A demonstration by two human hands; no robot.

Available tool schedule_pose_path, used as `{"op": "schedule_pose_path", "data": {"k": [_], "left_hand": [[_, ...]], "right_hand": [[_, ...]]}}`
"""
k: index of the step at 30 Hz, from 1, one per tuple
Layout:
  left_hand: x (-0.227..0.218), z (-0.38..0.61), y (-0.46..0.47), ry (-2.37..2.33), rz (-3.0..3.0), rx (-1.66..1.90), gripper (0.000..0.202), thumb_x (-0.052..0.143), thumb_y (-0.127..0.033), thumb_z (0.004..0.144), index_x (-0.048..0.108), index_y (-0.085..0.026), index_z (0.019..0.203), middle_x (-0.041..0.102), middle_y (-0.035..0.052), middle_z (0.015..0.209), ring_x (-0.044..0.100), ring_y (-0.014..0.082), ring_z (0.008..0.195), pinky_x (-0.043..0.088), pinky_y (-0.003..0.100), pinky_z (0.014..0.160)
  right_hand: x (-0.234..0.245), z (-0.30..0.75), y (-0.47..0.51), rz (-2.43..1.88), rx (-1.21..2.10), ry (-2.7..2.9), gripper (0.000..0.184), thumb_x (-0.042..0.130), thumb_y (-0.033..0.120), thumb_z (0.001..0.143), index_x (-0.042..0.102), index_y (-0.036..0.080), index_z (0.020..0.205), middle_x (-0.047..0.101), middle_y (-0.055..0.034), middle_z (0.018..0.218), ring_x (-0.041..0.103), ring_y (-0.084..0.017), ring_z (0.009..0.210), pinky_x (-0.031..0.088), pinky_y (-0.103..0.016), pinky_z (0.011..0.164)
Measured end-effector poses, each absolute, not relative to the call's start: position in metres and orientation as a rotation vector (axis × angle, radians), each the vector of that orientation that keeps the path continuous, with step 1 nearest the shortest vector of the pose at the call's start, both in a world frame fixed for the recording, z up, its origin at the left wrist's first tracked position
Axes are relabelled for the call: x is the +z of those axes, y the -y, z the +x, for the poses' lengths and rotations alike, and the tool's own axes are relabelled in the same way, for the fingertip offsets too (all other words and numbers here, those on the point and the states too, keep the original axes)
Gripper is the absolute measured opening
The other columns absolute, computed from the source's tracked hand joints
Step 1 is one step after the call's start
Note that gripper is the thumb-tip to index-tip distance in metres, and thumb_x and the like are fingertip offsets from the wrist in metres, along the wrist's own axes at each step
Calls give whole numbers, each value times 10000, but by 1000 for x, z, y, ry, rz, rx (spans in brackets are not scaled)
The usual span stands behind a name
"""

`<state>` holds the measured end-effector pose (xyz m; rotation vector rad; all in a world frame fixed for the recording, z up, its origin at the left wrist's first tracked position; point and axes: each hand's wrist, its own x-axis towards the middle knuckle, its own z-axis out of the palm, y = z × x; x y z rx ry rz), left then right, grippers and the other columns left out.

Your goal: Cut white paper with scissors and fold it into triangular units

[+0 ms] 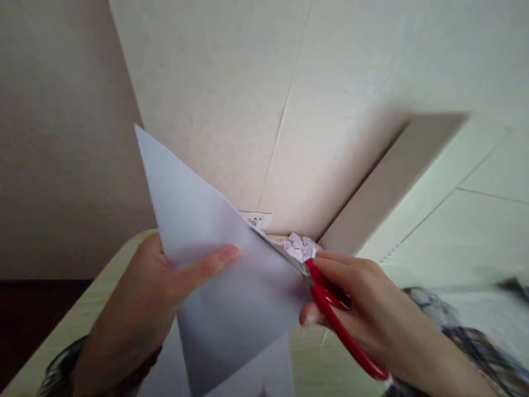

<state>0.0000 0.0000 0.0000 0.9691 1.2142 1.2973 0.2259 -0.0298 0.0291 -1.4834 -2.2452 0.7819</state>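
Observation:
My left hand (144,300) is closed on a folded white sheet of paper (215,259), thumb across its front, holding it up with one corner pointing upward. My right hand (367,309) grips red-handled scissors (339,325), fingers through the loops. The blades meet the paper's right edge and are hidden behind it. A small crumpled ball of white paper (301,246) lies just behind the scissors, on the table.
A light wooden table (82,320) lies beneath my hands, with another white sheet (264,375) flat on it. Behind it rises a pale wall with a socket plate (258,219). A patterned sleeve covers my right forearm.

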Motion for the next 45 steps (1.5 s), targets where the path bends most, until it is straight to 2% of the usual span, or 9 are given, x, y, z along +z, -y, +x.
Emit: {"op": "schedule_pose_path", "data": {"k": [4, 7, 9, 16, 20, 24, 32, 39, 45], "left_hand": [[-2, 6, -4, -1228, 999, 1262, 203, 890, -326, 540, 752, -236, 658, 782, -6, 631, 713, 204, 504, 553, 221, 414], [1, 11, -5, -1246, 1018, 1226, 214, 887, -325, 539, 744, -219, 658, 783, 2, 633, 715, 206, 520, 550, 223, 428], [3, 14, -5, -1245, 1002, 1203, 220, 887, -309, 540, 740, -204, 665, 783, 4, 633, 722, 208, 540, 553, 221, 445], [2, 16, -4, -1223, 976, 1117, 273, 889, -327, 541, 731, -187, 713, 787, 7, 644, 725, 218, 541, 560, 239, 463], [2, 20, -1, -1267, 1002, 1090, 282, 881, -334, 553, 732, -179, 735, 794, 33, 671, 733, 236, 574, 574, 268, 498], [4, 23, 1, -1267, 1003, 1079, 217, 844, -286, 566, 730, -189, 722, 796, 31, 678, 733, 229, 574, 576, 263, 499], [3, 25, 2, -1225, 982, 1049, 189, 840, -275, 573, 738, -192, 709, 792, 31, 663, 733, 230, 569, 577, 268, 503], [-2, 23, -3, -1161, 958, 1019, 233, 874, -270, 528, 738, -191, 699, 798, 38, 673, 737, 238, 563, 586, 269, 491], [-2, 23, -2, -1177, 933, 1022, 242, 884, -245, 529, 740, -192, 716, 799, 39, 678, 737, 237, 557, 594, 276, 497]], "right_hand": [[33, 229, 25, -1518, 906, 2211, 532, 571, 632, 889, 455, 198, 603, 531, 36, 563, 457, -99, 524, 319, -230, 490], [30, 235, 22, -1538, 1054, 2157, 716, 426, 890, 758, 440, 199, 572, 414, 36, 522, 369, -100, 500, 261, -241, 454], [26, 240, 22, -1522, 1188, 2111, 768, 371, 951, 701, 452, 197, 584, 378, 39, 527, 342, -95, 495, 235, -234, 435], [13, 245, 27, -1380, 1304, 2047, 708, 394, 882, 785, 419, 198, 601, 338, 49, 556, 320, -76, 488, 201, -216, 415], [16, 241, 29, -1392, 1363, 1997, 720, 405, 909, 746, 454, 198, 644, 388, 32, 587, 349, -87, 508, 254, -216, 412], [19, 238, 32, -1503, 1369, 1956, 744, 390, 953, 690, 416, 213, 621, 369, 30, 583, 343, -99, 522, 259, -228, 422], [10, 243, 35, -1419, 1406, 1935, 713, 395, 914, 745, 392, 213, 619, 323, 44, 579, 296, -87, 513, 240, -219, 418], [21, 235, 39, -1511, 1268, 1960, 724, 340, 929, 744, 352, 226, 577, 282, 46, 577, 291, -100, 512, 221, -226, 400], [23, 235, 39, -1517, 1374, 1947, 723, 352, 939, 728, 362, 229, 590, 288, 44, 569, 299, -100, 506, 248, -228, 390]]}}
